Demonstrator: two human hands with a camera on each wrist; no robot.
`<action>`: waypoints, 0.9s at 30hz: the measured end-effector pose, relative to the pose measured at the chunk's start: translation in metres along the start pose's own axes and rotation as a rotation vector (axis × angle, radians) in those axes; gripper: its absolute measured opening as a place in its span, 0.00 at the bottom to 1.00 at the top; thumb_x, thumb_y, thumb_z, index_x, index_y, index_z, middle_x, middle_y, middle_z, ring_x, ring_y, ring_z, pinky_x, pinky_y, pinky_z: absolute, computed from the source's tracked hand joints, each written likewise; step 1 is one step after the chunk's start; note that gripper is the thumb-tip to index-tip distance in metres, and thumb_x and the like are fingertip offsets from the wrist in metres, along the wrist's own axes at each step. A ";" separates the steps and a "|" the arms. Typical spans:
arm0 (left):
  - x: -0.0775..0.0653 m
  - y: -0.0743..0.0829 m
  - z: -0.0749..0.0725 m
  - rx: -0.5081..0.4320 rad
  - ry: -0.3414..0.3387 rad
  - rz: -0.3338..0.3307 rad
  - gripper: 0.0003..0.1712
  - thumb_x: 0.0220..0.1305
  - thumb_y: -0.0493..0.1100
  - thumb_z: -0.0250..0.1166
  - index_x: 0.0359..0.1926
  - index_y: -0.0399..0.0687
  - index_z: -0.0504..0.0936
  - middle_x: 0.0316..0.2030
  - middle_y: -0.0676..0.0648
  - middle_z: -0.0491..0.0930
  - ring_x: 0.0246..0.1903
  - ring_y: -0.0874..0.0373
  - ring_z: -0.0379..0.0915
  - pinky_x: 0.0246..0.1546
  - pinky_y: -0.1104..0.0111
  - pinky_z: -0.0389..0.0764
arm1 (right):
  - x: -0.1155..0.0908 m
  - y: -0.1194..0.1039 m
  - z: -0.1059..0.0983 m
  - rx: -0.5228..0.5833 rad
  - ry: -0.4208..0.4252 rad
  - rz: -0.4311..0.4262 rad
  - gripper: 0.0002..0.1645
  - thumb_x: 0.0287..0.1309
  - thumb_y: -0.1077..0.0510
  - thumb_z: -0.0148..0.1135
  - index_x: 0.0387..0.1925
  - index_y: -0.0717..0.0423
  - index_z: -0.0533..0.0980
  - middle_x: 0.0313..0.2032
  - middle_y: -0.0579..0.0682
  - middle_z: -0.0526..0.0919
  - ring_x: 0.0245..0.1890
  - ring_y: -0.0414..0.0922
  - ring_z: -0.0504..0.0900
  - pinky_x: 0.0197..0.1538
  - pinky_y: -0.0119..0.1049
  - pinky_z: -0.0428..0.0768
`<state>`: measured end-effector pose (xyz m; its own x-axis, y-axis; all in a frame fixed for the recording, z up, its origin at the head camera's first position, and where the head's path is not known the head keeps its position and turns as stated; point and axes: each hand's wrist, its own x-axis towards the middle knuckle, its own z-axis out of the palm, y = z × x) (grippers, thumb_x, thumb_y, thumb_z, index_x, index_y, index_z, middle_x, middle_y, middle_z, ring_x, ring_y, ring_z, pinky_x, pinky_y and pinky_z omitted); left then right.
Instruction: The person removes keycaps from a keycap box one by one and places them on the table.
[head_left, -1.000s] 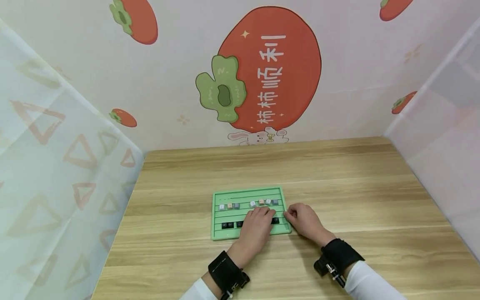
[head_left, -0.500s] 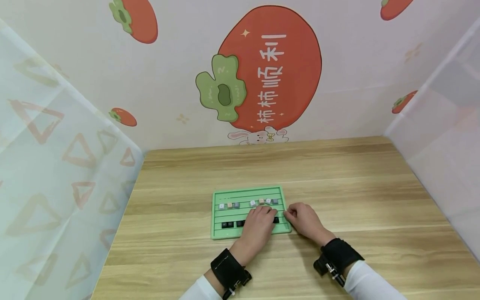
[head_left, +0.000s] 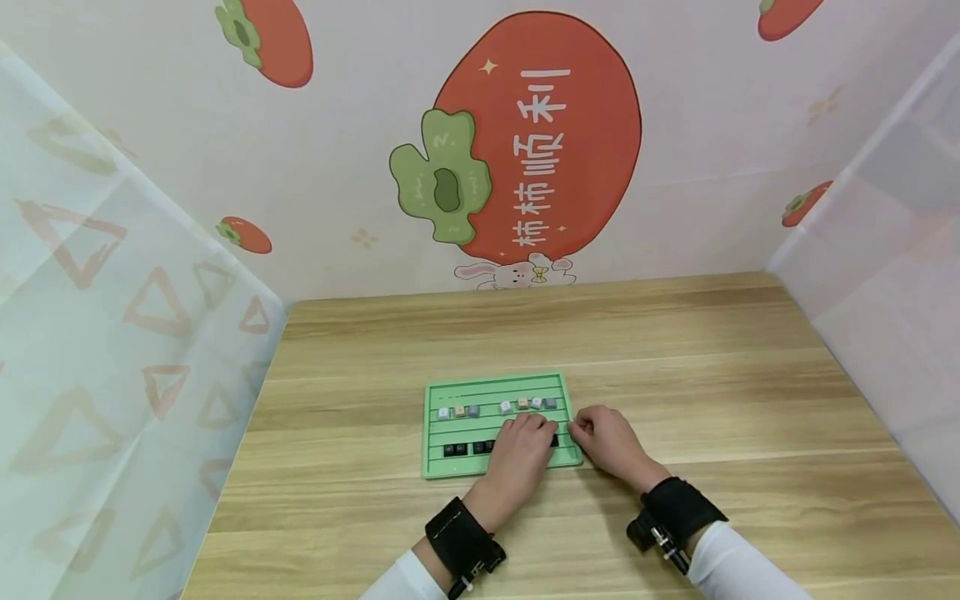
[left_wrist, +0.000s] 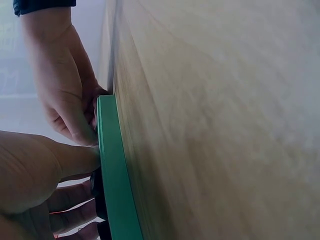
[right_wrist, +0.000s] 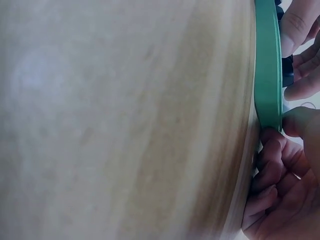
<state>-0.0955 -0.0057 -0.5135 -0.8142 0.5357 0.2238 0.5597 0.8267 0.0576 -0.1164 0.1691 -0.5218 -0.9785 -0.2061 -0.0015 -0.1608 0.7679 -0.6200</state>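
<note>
Curling thumb and fingers of the left hand around black blocks, lower row; pinching with the right hand the right edge of the green board, lying on the table; apparently lining up blocks, probably calling next for steady bracing.

Surface: light-brown wood-grain tabletop
Back: white backdrop printed with a big red cartoon fruit above a white cartoon rabbit
Left: whitish sheet with triangle outlines
Right: pale, faintly tinted sheet
</note>
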 end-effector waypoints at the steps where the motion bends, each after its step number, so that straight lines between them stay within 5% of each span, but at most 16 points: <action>1: 0.000 0.000 0.000 0.000 0.002 0.001 0.16 0.56 0.50 0.66 0.46 0.53 0.83 0.41 0.53 0.80 0.44 0.57 0.73 0.38 0.65 0.74 | 0.000 0.000 0.000 0.000 -0.001 0.002 0.21 0.57 0.57 0.59 0.11 0.51 0.66 0.10 0.41 0.60 0.13 0.39 0.59 0.23 0.33 0.59; 27: 0.005 0.002 0.003 0.010 0.008 -0.006 0.08 0.57 0.49 0.65 0.38 0.55 0.85 0.34 0.54 0.78 0.37 0.58 0.73 0.32 0.66 0.72 | 0.000 0.000 0.000 0.007 -0.008 0.030 0.22 0.57 0.57 0.59 0.11 0.52 0.66 0.10 0.41 0.59 0.13 0.39 0.59 0.23 0.33 0.58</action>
<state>-0.0986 -0.0010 -0.5152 -0.8162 0.5295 0.2312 0.5533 0.8315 0.0492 -0.1168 0.1687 -0.5215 -0.9819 -0.1875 -0.0262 -0.1302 0.7694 -0.6253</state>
